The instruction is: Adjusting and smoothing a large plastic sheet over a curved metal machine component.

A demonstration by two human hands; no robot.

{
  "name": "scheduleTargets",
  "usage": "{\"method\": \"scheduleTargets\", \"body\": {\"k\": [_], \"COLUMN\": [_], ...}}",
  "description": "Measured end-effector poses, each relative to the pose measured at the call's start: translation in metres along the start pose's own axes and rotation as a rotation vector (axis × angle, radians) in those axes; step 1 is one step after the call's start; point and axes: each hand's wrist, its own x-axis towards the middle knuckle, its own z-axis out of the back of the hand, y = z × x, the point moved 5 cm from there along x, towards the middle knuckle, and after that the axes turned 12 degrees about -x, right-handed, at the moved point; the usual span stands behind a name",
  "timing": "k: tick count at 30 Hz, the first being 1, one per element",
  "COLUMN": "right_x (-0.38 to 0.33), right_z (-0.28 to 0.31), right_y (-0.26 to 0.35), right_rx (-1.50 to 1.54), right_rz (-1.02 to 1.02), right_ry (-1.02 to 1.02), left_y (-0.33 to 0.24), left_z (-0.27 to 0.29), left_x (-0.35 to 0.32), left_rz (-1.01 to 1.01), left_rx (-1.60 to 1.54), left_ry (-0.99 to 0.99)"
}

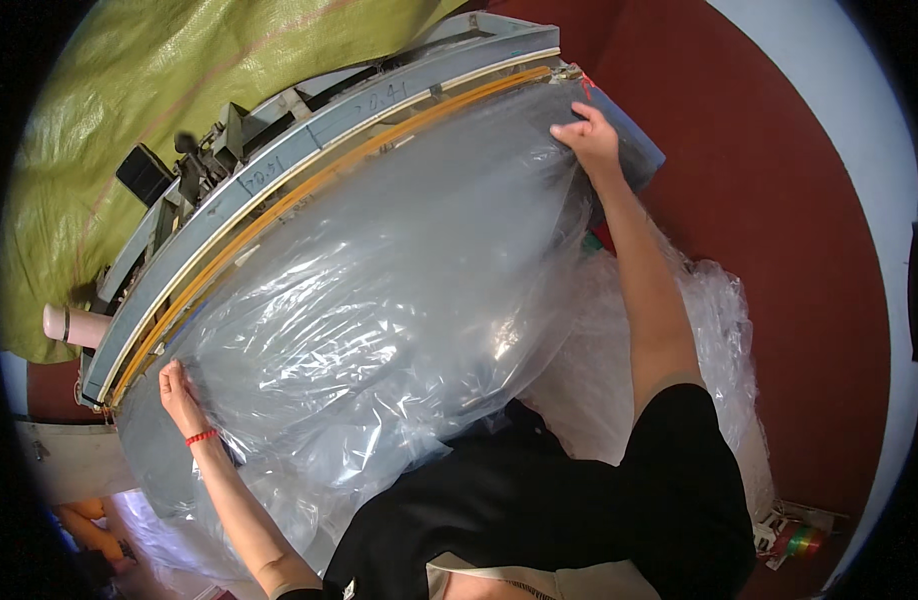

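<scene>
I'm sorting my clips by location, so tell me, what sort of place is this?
Probably a small workshop, judging by the long grey metal frame, the broad clear plastic sheet spread along it and the crumpled heap of clear plastic to the sheet's right.

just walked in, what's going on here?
A person has a clear plastic sheet spread beside a long grey machine frame. The left grip looks closed on its near-left edge; the right grip, thumb and finger apart, is at the far-right end, its hold unclear. The sheet is wrinkled, and more clear film is bunched on the person's right.
</scene>
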Motion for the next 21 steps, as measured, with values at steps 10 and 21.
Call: {"method": "scheduleTargets", "body": {"k": [10,21], "right_x": [0.026,-0.016], "right_z": [0.005,0.007], "right_y": [-0.029,-0.001], "right_rx": [-0.108,-0.612], "right_rz": [0.134,0.035], "right_ry": [0.039,0.015], "left_y": [-0.001,0.003], "left_z": [-0.001,0.011], "left_x": [0.0,0.0], "left_rz": [0.026,0.029], "left_rx": [-0.04,-0.16], "left_ry": [0.012,-0.031]}}
